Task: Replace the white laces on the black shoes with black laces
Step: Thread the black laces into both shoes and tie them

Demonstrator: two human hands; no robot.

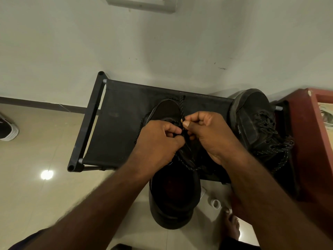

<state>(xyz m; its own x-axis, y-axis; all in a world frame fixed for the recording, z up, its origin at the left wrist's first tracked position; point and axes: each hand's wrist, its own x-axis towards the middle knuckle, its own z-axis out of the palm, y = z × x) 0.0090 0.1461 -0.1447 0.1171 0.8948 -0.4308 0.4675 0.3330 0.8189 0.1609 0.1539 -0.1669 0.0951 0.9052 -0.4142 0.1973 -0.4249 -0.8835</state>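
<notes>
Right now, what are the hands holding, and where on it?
The right hand pinches the black lace near its tip. The left hand grips the shoe at its eyelet area; what its fingers pinch is hidden.

Both bare forearms reach forward from the lower corners and converge, knuckles up, the hands almost touching. The left hand (158, 141) has its fingers curled down and its thumb tucked in, gripping the black shoe (167, 109) at its lacing. The right hand (209, 136) pinches the black lace (182, 109) near its tip between thumb and forefinger, the other fingers folded.
</notes>
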